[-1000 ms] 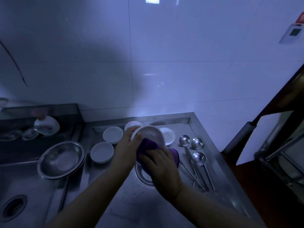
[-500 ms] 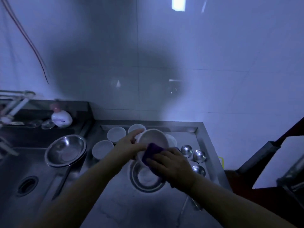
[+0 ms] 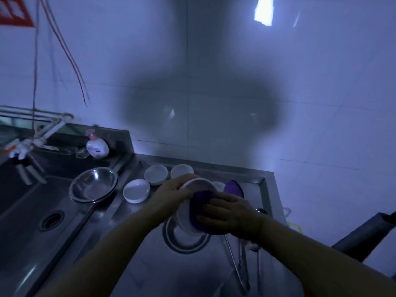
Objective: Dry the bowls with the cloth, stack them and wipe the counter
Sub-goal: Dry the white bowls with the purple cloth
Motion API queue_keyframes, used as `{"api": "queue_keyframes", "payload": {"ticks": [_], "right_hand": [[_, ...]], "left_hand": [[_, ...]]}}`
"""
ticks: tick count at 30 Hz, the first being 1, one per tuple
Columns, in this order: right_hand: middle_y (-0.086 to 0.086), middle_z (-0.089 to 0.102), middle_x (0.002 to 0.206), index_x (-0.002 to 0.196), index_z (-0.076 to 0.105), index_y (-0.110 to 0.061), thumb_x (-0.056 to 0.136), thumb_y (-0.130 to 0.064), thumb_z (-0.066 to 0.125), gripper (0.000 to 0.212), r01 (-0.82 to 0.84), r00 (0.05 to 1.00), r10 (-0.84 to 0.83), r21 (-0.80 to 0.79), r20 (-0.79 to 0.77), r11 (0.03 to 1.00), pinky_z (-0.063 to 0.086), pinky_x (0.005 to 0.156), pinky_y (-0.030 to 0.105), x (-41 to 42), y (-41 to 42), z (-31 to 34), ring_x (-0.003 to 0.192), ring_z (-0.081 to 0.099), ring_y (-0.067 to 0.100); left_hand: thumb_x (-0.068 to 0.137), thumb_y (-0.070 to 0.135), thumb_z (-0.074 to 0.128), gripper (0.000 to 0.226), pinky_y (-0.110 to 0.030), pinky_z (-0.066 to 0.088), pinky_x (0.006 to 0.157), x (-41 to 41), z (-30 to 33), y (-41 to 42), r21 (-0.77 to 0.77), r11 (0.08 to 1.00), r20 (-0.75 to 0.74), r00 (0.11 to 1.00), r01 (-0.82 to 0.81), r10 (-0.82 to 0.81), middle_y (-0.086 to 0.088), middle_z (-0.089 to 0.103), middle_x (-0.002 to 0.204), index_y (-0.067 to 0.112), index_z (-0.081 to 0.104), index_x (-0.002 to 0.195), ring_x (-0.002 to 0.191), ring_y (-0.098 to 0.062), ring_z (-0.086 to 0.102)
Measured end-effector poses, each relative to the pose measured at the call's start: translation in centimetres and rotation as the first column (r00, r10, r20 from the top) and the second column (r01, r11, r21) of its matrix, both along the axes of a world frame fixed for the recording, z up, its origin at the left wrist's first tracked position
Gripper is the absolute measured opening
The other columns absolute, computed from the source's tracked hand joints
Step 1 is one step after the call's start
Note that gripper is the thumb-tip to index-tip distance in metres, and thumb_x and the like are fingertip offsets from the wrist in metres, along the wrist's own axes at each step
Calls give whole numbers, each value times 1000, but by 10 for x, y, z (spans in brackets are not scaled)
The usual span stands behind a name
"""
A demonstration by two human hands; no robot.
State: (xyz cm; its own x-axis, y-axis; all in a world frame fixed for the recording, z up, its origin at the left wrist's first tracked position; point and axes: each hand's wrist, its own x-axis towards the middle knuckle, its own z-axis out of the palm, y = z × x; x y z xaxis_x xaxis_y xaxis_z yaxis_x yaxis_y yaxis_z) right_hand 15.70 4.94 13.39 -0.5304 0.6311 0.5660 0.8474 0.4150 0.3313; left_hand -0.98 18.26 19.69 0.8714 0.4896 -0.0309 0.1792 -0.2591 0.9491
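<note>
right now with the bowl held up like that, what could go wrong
The left hand holds the white bowl tilted by its rim, in the air over a steel dish; while the right hand presses the purple cloth in, a slip could drop it there. The right forearm also passes over the ladles and could knock them.
</note>
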Motion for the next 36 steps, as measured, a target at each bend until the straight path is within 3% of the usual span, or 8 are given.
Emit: {"api": "queue_keyframes", "payload": {"ticks": [2, 5, 11, 16, 21, 27, 31, 36], "right_hand": [[5, 68, 109, 117, 54, -17, 91, -19, 62, 27, 3, 999, -4, -24, -32, 1000, 33, 110, 33, -1, -3, 1, 105, 58, 17], [3, 70, 102, 113, 58, -17, 86, -23, 68, 29, 122, 983, -118, 16, -140, 992, 49, 90, 33, -18, -7, 3, 93, 64, 15], [1, 71, 101, 110, 63, -17, 88, -31, 64, 26, 311, 841, -259, 33, -475, 950, 50, 85, 30, -66, -5, -1, 91, 64, 12], [2, 71, 102, 117, 53, -17, 87, -25, 67, 33, 85, 968, -69, 56, -241, 995, 48, 85, 27, -32, -18, -11, 94, 61, 12], [5, 69, 103, 118, 51, -15, 91, -15, 62, 29, -93, 993, 97, -59, 68, 994, 48, 90, 35, 4, -20, -4, 92, 63, 18], [3, 70, 97, 119, 60, -16, 90, -27, 60, 30, 216, 942, -214, -21, -259, 976, 52, 81, 31, -38, -14, 14, 86, 65, 15], [2, 69, 106, 118, 61, -16, 85, -29, 64, 36, 243, 882, -276, -134, -383, 961, 52, 88, 32, -62, -14, 15, 97, 64, 16], [4, 65, 117, 124, 58, -15, 71, -23, 79, 57, 183, 961, -239, -331, -138, 926, 50, 92, 35, -36, -25, 26, 106, 60, 19]], "left_hand": [[77, 31, 60, 25, -22, 44, 68, 0, 6, -1, -90, 996, -27, 1000, -17, 15, 15, 63, 102, 47, 63, 97, 92, -3, 58], [63, 45, 61, 43, -26, 49, 71, 0, -4, -17, -120, 962, 106, 960, -246, 259, 12, 61, 107, 45, 57, 106, 94, -7, 59], [86, 26, 46, 38, -25, 52, 80, 7, -34, -61, -136, 861, 365, 783, -490, 503, 17, 61, 109, 37, 49, 122, 99, -2, 60], [81, 27, 47, 32, -17, 52, 66, -2, -24, -44, -52, 955, 305, 906, -292, 294, 7, 67, 100, 36, 62, 107, 91, -8, 63], [68, 24, 51, 35, -10, 43, 47, -6, -2, -20, -44, 999, -17, 1000, 19, -20, 16, 68, 84, 45, 68, 90, 69, 4, 60], [67, 18, 60, 50, -15, 52, 61, -1, -33, -45, -301, 918, 259, 904, -260, 341, 7, 62, 104, 40, 53, 111, 86, -3, 63], [89, 11, 51, 35, -13, 51, 66, 5, -28, -52, -228, 898, 368, 820, -377, 438, 12, 57, 110, 37, 51, 113, 95, -2, 58], [78, 26, 46, 34, -14, 50, 66, -4, -14, -41, -121, 947, 311, 894, -298, 321, 19, 65, 101, 40, 60, 106, 92, 0, 60]]}}
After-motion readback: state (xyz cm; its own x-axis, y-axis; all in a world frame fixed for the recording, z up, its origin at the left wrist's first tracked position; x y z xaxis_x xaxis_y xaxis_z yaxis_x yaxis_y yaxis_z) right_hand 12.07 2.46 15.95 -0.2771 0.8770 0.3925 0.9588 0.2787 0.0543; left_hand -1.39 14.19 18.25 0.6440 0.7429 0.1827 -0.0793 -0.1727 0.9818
